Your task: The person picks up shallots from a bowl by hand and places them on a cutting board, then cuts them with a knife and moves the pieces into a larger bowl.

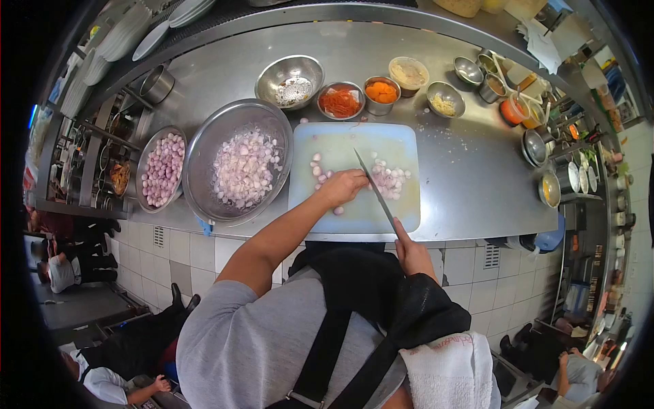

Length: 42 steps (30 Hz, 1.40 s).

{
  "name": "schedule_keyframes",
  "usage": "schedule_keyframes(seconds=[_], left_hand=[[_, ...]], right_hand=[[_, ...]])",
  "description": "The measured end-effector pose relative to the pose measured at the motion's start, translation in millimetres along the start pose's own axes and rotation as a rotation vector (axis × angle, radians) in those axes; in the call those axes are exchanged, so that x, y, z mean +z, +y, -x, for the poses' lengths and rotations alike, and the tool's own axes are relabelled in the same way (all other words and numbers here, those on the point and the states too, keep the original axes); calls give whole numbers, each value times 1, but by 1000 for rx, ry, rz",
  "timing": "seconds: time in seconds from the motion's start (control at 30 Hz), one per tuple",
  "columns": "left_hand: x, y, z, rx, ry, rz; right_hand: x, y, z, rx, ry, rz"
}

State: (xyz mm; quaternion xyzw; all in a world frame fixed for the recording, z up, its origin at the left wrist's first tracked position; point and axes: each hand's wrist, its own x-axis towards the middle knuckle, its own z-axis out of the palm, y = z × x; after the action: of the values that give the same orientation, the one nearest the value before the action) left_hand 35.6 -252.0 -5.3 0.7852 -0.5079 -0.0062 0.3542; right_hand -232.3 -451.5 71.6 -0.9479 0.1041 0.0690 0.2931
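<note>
My right hand (413, 253) is wrapped round the handle of a long knife (377, 187), whose blade slants up and left over a pale cutting board (327, 140). Beside the blade, my left hand (345, 187) is closed with its fingertips down on the board; a small shallot seems to be under them, mostly hidden. Cut shallots (390, 181) lie just right of the blade. Several whole peeled shallots (317, 170) are left of my left hand. A large steel bowl (193, 163) of cut shallots stands left of the board, with a bowl of whole shallots (162, 170) beyond it.
Behind the board stand a steel bowl (291, 80), a bowl of red shreds (340, 101), an orange-filled bowl (381, 93) and a tub (409, 73). Small bowls (446, 99) and sauce containers (514, 109) are at the right. Other people (129, 347) are at the lower left and lower right.
</note>
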Motion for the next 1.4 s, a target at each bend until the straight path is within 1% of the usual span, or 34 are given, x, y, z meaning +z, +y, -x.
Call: schedule_keyframes(seconds=[0.13, 0.2, 0.3, 0.47, 0.53, 0.63, 0.7, 0.8, 0.9, 1.07, 1.27, 1.4], left_hand=[[3, -3, 1, 14, 1, 1], [2, -1, 1, 24, 22, 25], [-1, 3, -1, 10, 22, 28], [4, -1, 4, -6, 20, 1], [4, -2, 3, 0, 27, 7], [4, -1, 3, 0, 23, 5], [3, 2, 1, 16, 42, 8], [0, 4, 0, 13, 47, 28], [2, 4, 1, 2, 61, 11], [4, 0, 3, 0, 50, -2], [4, 2, 4, 12, 54, 0], [6, -1, 4, 13, 63, 6]], right_hand=[[17, 8, -6, 11, -29, -24], [19, 5, -23, 96, -92, -113], [0, -6, -18, 38, -66, -69], [-21, -14, 16, 24, -35, -67], [-19, -12, 18, 26, -35, -68], [5, 1, 9, 13, -4, -67], [18, 6, -7, 68, -48, -76], [4, 1, -8, 74, -65, -99], [-12, -5, 9, 42, -44, -75], [-25, -9, 25, 59, -74, -97], [-8, 4, 25, 84, -94, -119], [-14, -2, 27, 77, -71, -113]])
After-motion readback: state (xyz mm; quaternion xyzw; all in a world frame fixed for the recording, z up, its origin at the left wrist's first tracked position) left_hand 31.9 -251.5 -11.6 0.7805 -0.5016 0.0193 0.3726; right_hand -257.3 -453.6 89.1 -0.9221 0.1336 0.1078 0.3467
